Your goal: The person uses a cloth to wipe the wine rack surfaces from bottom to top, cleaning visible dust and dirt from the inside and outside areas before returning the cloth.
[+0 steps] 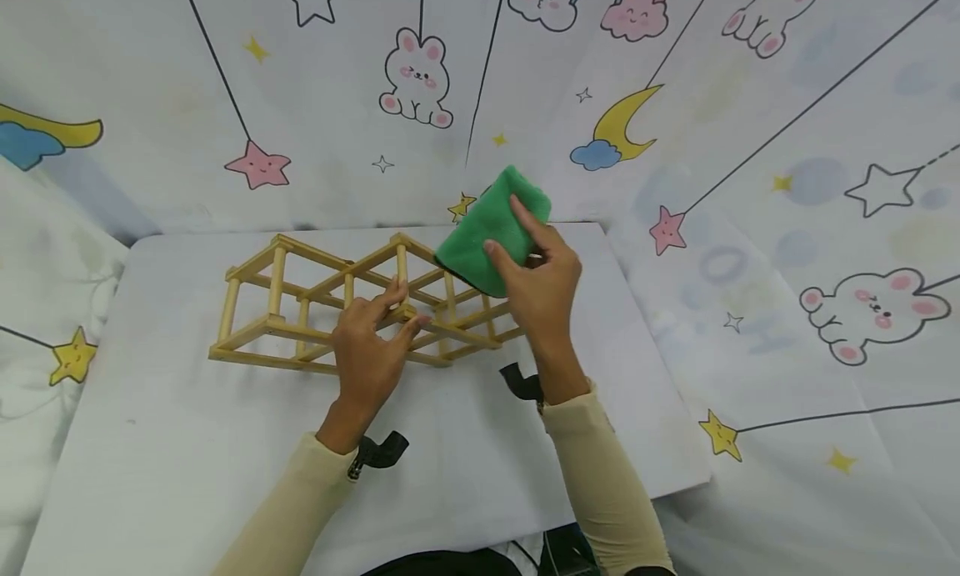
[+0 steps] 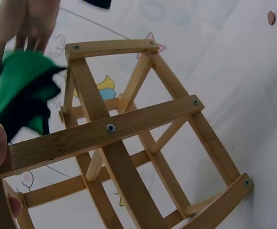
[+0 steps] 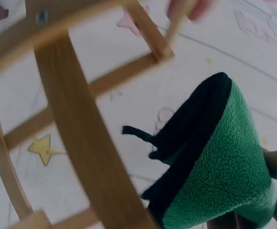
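A light wooden rack (image 1: 277, 280) of slats and round rods lies over the white table. My left hand (image 1: 369, 343) grips one of its bars near the middle, with thumb and fingers curled round the wood. In the left wrist view the thumb presses on a slat (image 2: 153, 114) fixed with small metal screws. My right hand (image 1: 546, 293) pinches a folded green cloth (image 1: 487, 226), held up over the rack's right end. A dark border runs along the edge of the fluffy cloth (image 3: 219, 167) in the right wrist view, beside a wide slat (image 3: 86, 124).
The white tabletop (image 1: 202, 459) stretches in front of the rack, its right edge running past my right arm. Behind it hangs a white backdrop (image 1: 337, 101) printed with stars, bunnies and moons. Black straps (image 1: 382, 451) stick out at both wrists.
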The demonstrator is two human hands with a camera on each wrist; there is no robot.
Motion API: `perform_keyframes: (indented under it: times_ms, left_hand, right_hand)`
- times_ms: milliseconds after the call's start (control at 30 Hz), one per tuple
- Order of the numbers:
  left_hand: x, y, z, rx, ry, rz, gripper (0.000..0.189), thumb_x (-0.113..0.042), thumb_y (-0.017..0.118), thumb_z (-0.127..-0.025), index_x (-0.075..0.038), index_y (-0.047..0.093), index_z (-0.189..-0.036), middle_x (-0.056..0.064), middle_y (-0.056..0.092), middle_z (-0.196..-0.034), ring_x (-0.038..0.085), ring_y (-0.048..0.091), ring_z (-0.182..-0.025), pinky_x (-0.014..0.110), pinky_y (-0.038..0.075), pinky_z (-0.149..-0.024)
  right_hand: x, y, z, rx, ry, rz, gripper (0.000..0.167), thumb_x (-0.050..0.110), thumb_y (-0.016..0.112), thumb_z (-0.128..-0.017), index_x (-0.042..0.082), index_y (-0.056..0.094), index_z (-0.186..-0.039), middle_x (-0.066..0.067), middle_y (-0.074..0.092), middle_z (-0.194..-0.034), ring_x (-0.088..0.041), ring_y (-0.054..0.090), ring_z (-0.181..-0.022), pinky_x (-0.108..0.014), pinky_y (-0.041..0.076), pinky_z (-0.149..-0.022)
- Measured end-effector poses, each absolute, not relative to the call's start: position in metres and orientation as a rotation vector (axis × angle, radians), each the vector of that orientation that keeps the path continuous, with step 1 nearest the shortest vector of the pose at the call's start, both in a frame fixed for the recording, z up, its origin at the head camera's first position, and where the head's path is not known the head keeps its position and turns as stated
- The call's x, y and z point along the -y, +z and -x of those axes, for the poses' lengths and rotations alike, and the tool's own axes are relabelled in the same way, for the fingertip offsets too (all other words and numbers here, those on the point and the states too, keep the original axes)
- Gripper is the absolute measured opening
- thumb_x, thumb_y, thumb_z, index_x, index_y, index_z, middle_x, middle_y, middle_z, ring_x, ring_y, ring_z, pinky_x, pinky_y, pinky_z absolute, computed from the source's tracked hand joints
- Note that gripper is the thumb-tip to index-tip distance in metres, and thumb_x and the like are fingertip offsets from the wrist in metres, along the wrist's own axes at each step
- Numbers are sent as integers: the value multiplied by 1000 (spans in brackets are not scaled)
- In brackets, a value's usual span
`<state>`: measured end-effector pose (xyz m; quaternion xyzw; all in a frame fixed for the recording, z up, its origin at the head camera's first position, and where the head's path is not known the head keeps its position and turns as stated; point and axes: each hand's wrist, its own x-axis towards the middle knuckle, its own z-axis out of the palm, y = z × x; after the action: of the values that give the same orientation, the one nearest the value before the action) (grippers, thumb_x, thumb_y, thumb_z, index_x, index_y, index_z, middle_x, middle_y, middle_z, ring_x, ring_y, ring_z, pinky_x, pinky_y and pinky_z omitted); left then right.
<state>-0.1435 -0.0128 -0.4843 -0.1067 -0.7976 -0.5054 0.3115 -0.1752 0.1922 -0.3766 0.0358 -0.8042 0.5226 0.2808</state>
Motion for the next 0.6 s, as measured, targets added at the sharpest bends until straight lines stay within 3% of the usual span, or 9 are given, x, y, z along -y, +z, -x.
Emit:
perform_keyframes:
  times_ms: [100, 300, 467, 600]
  left_hand:
    - [10, -485, 141, 2099, -1319, 264, 62, -24, 98, -73, -8, 77, -129, 10, 80, -120, 24, 51, -68, 29, 33, -65]
    - [9, -485, 140, 2101, -1295, 282, 64, -24, 98, -72, -8, 76, -131, 13, 81, -111, 25, 49, -68, 30, 33, -64]
    - [10, -486, 141, 2102, -1274, 292, 66, -23, 98, -71, -8, 76, -132, 14, 80, -102, 21, 44, -67, 30, 32, -64]
    - [11, -486, 141, 2080, -1291, 281, 63, -21, 97, -73, -10, 76, -131, 13, 82, -106, 21, 43, -68, 30, 30, -65]
  right_hand:
    - [-166, -394, 185, 2237, 1249, -91, 57, 18, 87, -91, 33, 68, -143, -17, 74, -122, -28, 74, -109, -42, 66, -81]
    - [-139, -429, 200, 2547, 1091, -90, 58, 23, 84, -95, 28, 63, -148, -20, 73, -134, -34, 72, -120, -47, 64, -92]
    - [-142, -426, 203, 2628, 1177, -91, 56, 21, 86, -93, 31, 66, -144, -18, 71, -138, -33, 74, -115, -45, 65, -86]
    - [-146, -421, 209, 2382, 1309, -51, 55, 20, 81, -97, 33, 64, -147, -18, 71, -138, -30, 75, -111, -45, 65, -86]
